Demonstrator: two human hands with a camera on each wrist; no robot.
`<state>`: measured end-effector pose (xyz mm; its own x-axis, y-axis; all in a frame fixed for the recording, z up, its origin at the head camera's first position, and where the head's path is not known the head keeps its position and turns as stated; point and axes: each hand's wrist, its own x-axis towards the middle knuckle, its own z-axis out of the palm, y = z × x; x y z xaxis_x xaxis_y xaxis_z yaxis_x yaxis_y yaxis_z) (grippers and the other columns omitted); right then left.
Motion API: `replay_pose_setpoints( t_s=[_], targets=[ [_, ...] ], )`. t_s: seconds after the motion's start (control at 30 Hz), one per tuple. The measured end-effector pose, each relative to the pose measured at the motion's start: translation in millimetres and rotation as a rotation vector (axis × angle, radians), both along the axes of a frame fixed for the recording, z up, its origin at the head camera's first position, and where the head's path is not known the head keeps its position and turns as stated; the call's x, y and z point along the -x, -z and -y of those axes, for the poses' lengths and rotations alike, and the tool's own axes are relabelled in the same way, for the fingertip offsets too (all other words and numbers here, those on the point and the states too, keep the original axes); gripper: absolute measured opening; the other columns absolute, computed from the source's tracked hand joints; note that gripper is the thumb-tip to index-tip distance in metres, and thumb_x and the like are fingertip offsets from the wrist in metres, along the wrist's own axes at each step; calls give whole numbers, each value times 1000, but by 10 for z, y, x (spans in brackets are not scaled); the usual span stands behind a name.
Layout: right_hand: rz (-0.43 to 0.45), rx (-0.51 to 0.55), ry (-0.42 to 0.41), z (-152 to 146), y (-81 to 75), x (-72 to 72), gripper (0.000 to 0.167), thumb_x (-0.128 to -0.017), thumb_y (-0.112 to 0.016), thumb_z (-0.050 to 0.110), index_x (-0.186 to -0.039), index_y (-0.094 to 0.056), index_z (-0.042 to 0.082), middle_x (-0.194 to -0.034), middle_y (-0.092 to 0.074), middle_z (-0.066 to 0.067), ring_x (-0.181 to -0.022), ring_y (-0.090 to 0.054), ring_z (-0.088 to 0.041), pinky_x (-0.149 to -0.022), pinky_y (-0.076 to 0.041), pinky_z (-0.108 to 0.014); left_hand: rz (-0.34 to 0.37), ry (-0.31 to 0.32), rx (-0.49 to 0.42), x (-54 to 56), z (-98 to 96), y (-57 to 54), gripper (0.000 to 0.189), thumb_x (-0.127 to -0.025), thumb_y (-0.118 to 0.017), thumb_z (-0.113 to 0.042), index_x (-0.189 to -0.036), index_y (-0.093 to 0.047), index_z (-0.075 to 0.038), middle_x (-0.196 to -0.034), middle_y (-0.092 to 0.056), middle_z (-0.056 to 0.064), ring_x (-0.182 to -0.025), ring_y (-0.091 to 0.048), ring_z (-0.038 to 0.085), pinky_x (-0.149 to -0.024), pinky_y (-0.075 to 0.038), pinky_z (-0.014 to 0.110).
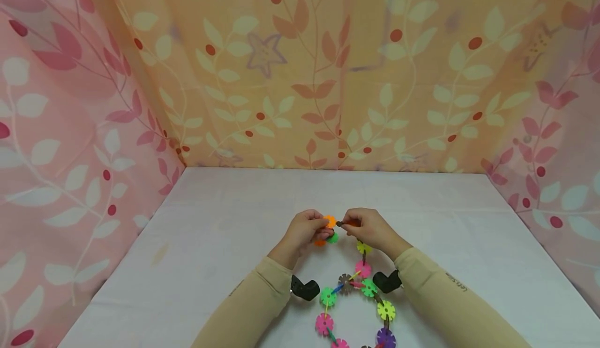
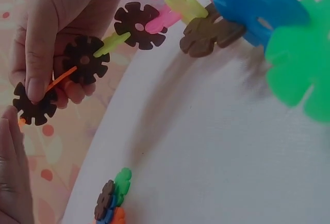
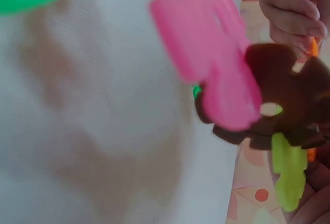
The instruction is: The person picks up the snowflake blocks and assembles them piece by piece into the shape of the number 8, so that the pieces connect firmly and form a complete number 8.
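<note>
My left hand [image 1: 303, 232] pinches an orange notched disc [image 1: 330, 221], which meets a dark brown notched disc [image 2: 35, 104] edge to edge. That brown disc is gripped between the thumb and fingers of my right hand [image 1: 372, 228]. It is the end of a linked chain; an orange disc, another brown disc [image 2: 86, 59] and a yellow-green disc [image 2: 112, 44] follow it. In the head view the chain runs down to a ring of linked discs, among them a pink disc [image 1: 363, 270] and a purple disc [image 1: 386, 338]. Fingers hide part of the joint.
Beneath my left hand are a few stacked discs, with a green disc [image 2: 122, 185] on the outside. The white tabletop [image 1: 234, 197] reaches back to a patterned orange curtain [image 1: 300, 77]; pink curtains flank it. Black wrist cameras sit under both sleeves.
</note>
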<state>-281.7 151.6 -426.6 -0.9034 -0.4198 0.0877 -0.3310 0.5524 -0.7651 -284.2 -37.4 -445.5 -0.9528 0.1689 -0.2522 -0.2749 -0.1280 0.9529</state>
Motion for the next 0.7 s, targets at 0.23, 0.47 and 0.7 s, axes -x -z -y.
replay_pose_setpoints(
  t_s=[0.23,0.47,0.7],
  targets=[
    [8,-14,6,-4,11,11,8,-85,-65,13,-83,-64,5,-84,-65,-9,-63,-56,-16,-53,-46,-27,-19,-8,16,3,-8,-3,10,-86,-60,-3,-80,-53,-2,-70,-64,11,-59,-65,15,-56,-53,21],
    [-14,-29,-9,29,-8,-6,8,-85,-64,12,-82,-65,5,-81,-63,-11,-59,-52,-14,-52,-46,-27,-33,-7,42,-27,-63,26,10,-86,-60,-3,-80,-53,0,-72,-64,12,-56,-64,15,-54,-53,23],
    [-53,-52,8,67,-23,-24,8,-85,-64,10,-78,-64,6,-78,-62,-5,-63,-55,-16,-56,-47,-26,-27,-14,56,-36,-67,26,10,-85,-62,-4,-79,-55,-1,-73,-66,12,-57,-65,15,-55,-53,24]
  ],
)
